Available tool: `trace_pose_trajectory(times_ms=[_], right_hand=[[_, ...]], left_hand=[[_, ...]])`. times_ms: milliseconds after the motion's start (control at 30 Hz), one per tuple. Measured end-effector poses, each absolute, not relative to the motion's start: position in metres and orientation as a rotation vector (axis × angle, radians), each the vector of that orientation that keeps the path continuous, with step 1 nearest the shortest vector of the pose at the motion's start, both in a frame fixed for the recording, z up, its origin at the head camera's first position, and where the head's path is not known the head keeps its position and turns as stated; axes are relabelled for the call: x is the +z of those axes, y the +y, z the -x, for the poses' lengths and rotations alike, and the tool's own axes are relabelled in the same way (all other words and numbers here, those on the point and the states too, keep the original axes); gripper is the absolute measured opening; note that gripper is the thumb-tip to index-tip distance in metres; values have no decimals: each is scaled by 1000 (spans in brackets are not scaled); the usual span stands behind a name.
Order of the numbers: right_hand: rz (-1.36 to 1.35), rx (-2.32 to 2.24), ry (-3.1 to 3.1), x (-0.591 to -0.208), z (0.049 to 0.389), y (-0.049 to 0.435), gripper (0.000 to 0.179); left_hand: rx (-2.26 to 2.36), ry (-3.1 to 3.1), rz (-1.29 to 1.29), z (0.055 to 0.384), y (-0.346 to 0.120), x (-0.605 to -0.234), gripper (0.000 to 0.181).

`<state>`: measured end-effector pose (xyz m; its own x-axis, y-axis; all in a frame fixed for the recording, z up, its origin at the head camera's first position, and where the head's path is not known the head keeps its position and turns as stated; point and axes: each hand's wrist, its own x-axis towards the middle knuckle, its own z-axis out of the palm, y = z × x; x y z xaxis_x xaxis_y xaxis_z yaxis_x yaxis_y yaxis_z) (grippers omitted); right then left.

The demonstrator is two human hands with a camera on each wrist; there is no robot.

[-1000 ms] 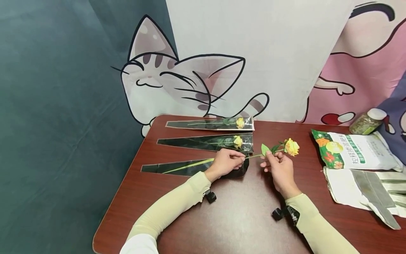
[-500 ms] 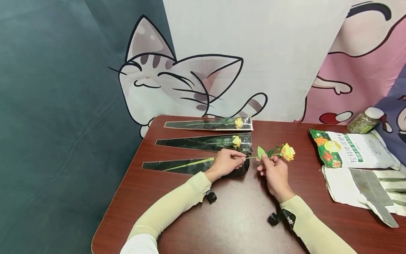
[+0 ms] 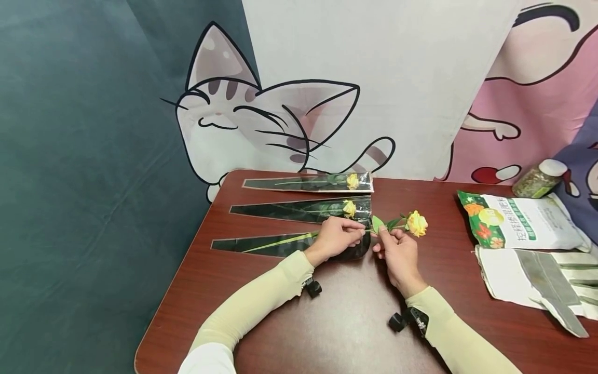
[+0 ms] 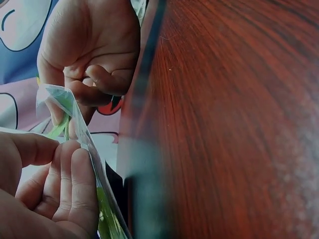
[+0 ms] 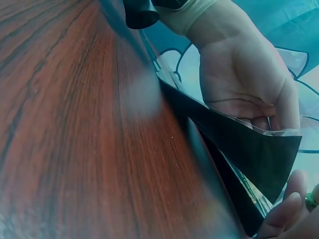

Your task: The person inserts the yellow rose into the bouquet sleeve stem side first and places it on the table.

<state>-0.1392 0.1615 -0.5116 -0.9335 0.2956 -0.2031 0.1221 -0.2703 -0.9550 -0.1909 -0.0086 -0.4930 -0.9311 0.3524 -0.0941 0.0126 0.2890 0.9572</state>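
Observation:
In the head view, my left hand [image 3: 337,238] pinches at the mouth of a long tapered flower sleeve [image 3: 261,246], black with clear film. A green stem shows through the film. My right hand [image 3: 398,255] pinches the stem of a yellow rose [image 3: 417,224] beside a green leaf [image 3: 377,224]. The bloom points right, and the stem runs left to my left fingertips. In the left wrist view, the clear film [image 4: 85,130] stands up beside both hands' fingertips. The right wrist view has the black side [image 5: 249,149] hiding my left fingertips.
Behind lie two more sleeves, the nearer one [image 3: 280,209] and the farther one [image 3: 299,183], each with a yellow rose inside. To the right are a printed white-and-green bag [image 3: 537,221], a jar [image 3: 539,179] and grey-white gloves [image 3: 537,280] on the brown table [image 3: 327,322].
My right hand has moved left with the rose, and less stem shows between the hands. The left hand has stayed at the sleeve's mouth, shifting slightly right.

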Motion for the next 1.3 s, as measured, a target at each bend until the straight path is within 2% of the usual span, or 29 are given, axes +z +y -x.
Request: trace_pose_trajectory(times_ms=[400,600,767,1067,1300], right_hand=[[507,2253,-2026,-512,138,156,23],[521,2315,-1897,-512,137,154,26],[455,2437,-1748,-508,136,153,14],[558,2511,-1570,-501,133,153,16],[587,2577,-1389,-498,136,159,9]], left_hand=[[1713,2279,-373,192,-3,-491,19],[1733,2258,-337,193,-4,-492,18],[1757,2254,-315,195,-4,-491,17],[1732,2256,-325,196,-6,-491,18],[1705,2278,-345,197,-8,-492,18]])
